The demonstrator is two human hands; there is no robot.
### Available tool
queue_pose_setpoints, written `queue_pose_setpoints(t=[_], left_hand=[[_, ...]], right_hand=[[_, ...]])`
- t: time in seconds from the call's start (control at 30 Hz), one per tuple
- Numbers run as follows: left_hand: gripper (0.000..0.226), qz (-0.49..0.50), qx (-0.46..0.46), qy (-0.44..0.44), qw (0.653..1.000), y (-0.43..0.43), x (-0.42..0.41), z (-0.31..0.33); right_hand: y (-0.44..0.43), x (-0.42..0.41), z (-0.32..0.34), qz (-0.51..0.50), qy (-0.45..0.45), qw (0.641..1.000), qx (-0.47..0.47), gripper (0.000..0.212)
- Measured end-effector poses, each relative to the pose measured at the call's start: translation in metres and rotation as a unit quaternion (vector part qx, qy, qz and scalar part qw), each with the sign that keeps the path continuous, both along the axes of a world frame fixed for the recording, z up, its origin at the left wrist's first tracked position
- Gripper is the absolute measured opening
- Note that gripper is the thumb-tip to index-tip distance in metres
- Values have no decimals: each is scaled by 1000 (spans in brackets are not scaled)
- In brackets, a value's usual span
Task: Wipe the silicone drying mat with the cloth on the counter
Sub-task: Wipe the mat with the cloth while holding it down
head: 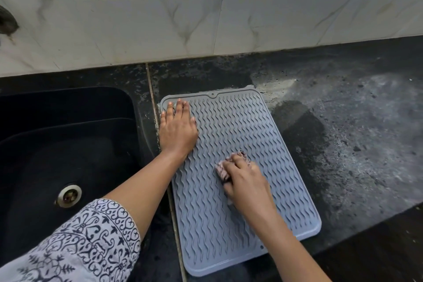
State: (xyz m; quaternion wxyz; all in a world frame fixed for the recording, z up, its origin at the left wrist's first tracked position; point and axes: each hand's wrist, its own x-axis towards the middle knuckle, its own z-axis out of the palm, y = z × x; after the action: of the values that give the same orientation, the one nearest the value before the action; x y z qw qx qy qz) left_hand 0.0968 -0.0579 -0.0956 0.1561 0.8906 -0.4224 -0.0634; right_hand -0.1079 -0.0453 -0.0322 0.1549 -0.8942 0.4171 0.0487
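right hand (pixel 246 186) fingers bunch the cloth (pixel 223 170) mid-mat; left hand (pixel 177 129) fingers flat, spread, pinning the mat (pixel 240 126) on the bench; risk: mat sliding sinkward if they lift

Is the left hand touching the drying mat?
Touching. The head view shows the left hand pressed flat on the grey drying mat near its far left corner.

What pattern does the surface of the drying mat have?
Grey drying mat with raised wavy ridges, seen in the head view.
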Motion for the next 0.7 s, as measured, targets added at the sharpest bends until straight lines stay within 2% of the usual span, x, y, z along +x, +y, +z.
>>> queue_pose_setpoints(t=[0.07, 0.17, 0.3, 0.4, 0.5, 0.63, 0.7], left_hand=[[56, -3, -3, 0, 1000, 0, 0, 0], [55, -5, -1, -2, 1000, 0, 0, -1], [55, -6, 2, -10, 1000, 0, 0, 0], [55, -2, 2, -12, 1000, 0, -1, 0], [55, -2, 6, -10, 1000, -1, 0, 0], [55, -5, 6, -5, 1000, 0, 1, 0], [55, -7, 6, -6, 1000, 0, 0, 1]], right_hand=[[-11, 4, 12, -13, -32, 999, 24, 40], [-49, 52, 8, -51, -99, 994, -9, 36], [-76, 96, -24, -64, -66, 994, -59, 48], [-68, 77, -34, -24, -76, 992, -95, 42], [-34, 34, -28, -14, -75, 993, -90, 35], [19, -26, 0, -9, -1, 999, -37, 36], [15, -30, 13, -22, 2, 1000, 4, 28]])
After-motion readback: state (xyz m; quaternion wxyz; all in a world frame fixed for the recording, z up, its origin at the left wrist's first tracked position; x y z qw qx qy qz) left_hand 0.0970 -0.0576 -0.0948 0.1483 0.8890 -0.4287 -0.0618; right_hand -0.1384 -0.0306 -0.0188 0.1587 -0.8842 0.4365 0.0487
